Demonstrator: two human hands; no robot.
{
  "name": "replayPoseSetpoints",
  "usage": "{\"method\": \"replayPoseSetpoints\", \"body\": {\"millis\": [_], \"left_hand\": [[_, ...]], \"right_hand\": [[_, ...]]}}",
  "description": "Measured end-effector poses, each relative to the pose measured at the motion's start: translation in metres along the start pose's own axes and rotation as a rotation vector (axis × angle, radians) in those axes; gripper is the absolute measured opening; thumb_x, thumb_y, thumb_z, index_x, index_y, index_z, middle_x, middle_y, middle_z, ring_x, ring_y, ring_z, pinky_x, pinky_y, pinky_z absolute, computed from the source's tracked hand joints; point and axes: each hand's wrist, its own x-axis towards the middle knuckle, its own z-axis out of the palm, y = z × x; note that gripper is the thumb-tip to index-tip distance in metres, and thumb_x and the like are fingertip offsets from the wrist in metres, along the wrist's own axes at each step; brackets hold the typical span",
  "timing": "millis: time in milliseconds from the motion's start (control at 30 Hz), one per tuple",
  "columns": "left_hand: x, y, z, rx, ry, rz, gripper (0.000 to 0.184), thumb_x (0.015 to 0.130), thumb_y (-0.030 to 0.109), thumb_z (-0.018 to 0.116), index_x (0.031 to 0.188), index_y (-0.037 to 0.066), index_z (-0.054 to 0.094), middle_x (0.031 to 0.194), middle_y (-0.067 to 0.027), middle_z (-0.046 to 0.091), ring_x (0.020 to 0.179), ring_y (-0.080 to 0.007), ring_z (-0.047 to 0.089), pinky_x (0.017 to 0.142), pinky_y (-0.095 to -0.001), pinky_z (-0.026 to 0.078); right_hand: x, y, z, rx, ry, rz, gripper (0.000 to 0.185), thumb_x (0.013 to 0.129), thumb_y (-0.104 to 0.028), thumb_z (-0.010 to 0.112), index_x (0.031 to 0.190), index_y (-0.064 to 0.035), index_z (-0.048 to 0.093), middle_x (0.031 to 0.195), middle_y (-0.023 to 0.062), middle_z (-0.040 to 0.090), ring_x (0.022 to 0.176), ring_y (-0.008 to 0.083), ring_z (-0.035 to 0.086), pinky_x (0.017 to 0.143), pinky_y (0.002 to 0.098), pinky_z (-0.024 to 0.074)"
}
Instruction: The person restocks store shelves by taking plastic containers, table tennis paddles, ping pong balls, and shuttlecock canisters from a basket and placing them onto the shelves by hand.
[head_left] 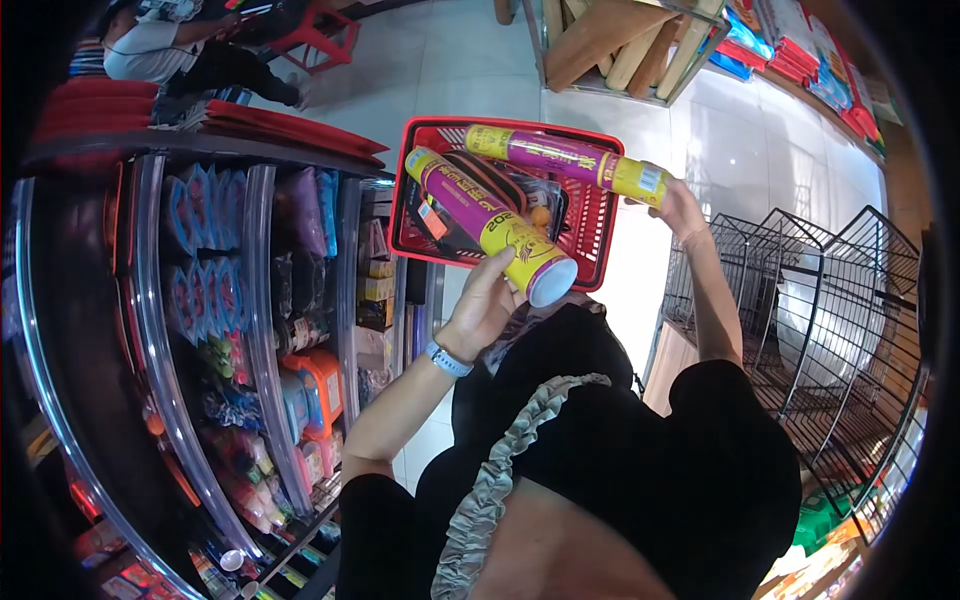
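The left hand [485,305] grasps the lower end of a purple-and-yellow tube [482,216] that points between ten and eleven o'clock over the basket. At one o'clock, the right hand [683,208] clutches the end of a matching tube [558,158] aimed toward nine-thirty. Both partly block the red shopping basket [608,240] at twelve, which holds an orange ball [541,216] and dark packages. Packed shelves [264,330] hem in nine o'clock; black wire racks [800,310], three. Farther off: wooden boards [622,45] at one, a red stool [340,45] at eleven.
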Motion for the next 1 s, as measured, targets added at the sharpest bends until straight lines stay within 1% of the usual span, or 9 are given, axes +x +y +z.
{"method": "replayPoseSetpoints", "body": {"millis": [200, 400, 500, 600, 633, 733, 800, 900, 1000], "left_hand": [[-0.013, 0.010, 0.006, 0.021, 0.022, -0.002, 0.056, 0.095, 0.032, 0.053, 0.142, 0.011, 0.031, 0.135, -0.0072, 0.049, 0.123, -0.0189, 0.050, 0.101, -0.0362, 0.043], [-0.004, 0.004, 0.007, 0.023, 0.036, -0.001, 0.053, 0.096, 0.032, 0.052, 0.140, 0.009, 0.034, 0.133, -0.0092, 0.051, 0.120, -0.0190, 0.053, 0.100, -0.0356, 0.044], [0.001, 0.001, 0.012, 0.020, 0.032, -0.004, 0.052, 0.095, 0.031, 0.053, 0.139, 0.007, 0.036, 0.131, -0.0092, 0.053, 0.119, -0.0190, 0.053, 0.100, -0.0355, 0.044], [0.010, 0.001, 0.016, 0.000, 0.012, 0.009, 0.052, 0.095, 0.030, 0.055, 0.138, 0.007, 0.038, 0.129, -0.0088, 0.054, 0.119, -0.0192, 0.054, 0.100, -0.0361, 0.044], [0.013, 0.000, 0.017, -0.015, 0.007, 0.017, 0.051, 0.094, 0.029, 0.056, 0.137, 0.007, 0.038, 0.128, -0.0086, 0.054, 0.118, -0.0192, 0.054, 0.099, -0.0365, 0.045], [0.022, -0.003, 0.018, -0.054, -0.004, 0.026, 0.051, 0.093, 0.028, 0.058, 0.136, 0.007, 0.040, 0.128, -0.0082, 0.054, 0.116, -0.0192, 0.055, 0.099, -0.0376, 0.045], [0.028, -0.007, 0.017, -0.037, -0.019, 0.030, 0.052, 0.093, 0.029, 0.058, 0.136, 0.008, 0.038, 0.132, -0.0088, 0.051, 0.121, -0.0196, 0.051, 0.103, -0.0382, 0.041], [0.035, -0.012, 0.033, -0.089, 0.011, 0.056, 0.044, 0.093, 0.028, 0.059, 0.129, 0.010, 0.042, 0.122, -0.0062, 0.056, 0.113, -0.0181, 0.057, 0.097, -0.0380, 0.047], [0.038, -0.008, 0.047, -0.157, -0.051, -0.016, 0.044, 0.093, 0.028, 0.059, 0.129, 0.010, 0.042, 0.123, -0.0066, 0.056, 0.112, -0.0180, 0.057, 0.098, -0.0382, 0.046]], "right_hand": [[-0.023, -0.039, -0.010, -0.348, 0.075, 0.060, 0.060, 0.084, -0.031, 0.058, 0.135, -0.0024, 0.043, 0.113, 0.0103, 0.061, 0.089, 0.0160, 0.065, 0.055, 0.0204, 0.0464], [0.042, -0.002, 0.039, -0.605, 0.123, -0.120, 0.062, 0.084, -0.047, 0.063, 0.126, -0.0029, 0.048, 0.102, 0.0102, 0.062, 0.085, 0.0139, 0.064, 0.051, 0.0230, 0.0475], [0.062, -0.011, 0.065, -0.713, 0.224, -0.045, 0.055, 0.088, -0.044, 0.059, 0.126, -0.0053, 0.050, 0.111, 0.0142, 0.061, 0.097, 0.0158, 0.063, 0.064, 0.0285, 0.0499], [0.091, 0.007, 0.027, -1.222, 0.551, -0.609, 0.057, 0.084, -0.044, 0.062, 0.123, -0.0040, 0.050, 0.113, 0.0167, 0.059, 0.093, 0.0278, 0.062, 0.073, 0.0354, 0.0501], [0.070, -0.013, 0.049, -1.295, 0.612, -0.522, 0.050, 0.081, -0.033, 0.065, 0.120, -0.0053, 0.053, 0.120, 0.0189, 0.055, 0.104, 0.0350, 0.057, 0.086, 0.0406, 0.0452], [0.031, -0.030, 0.080, -1.744, 0.637, -0.962, 0.046, 0.075, -0.020, 0.067, 0.118, -0.0054, 0.055, 0.119, 0.0172, 0.056, 0.109, 0.0349, 0.055, 0.088, 0.0415, 0.0438], [0.023, -0.018, 0.089, -1.537, 0.412, -0.962, 0.048, 0.074, -0.010, 0.066, 0.121, -0.0060, 0.054, 0.124, 0.0149, 0.053, 0.108, 0.0327, 0.054, 0.086, 0.0414, 0.0434], [-0.006, -0.002, 0.122, -0.962, 0.034, -0.367, 0.059, 0.077, -0.007, 0.069, 0.133, -0.0080, 0.048, 0.131, 0.0115, 0.051, 0.116, 0.0223, 0.052, 0.091, 0.0348, 0.0438], [-0.022, -0.001, 0.147, -1.103, -0.188, -0.639, 0.072, 0.079, -0.013, 0.071, 0.142, -0.0082, 0.036, 0.137, 0.0121, 0.044, 0.126, 0.0230, 0.045, 0.103, 0.0343, 0.0378]]}}
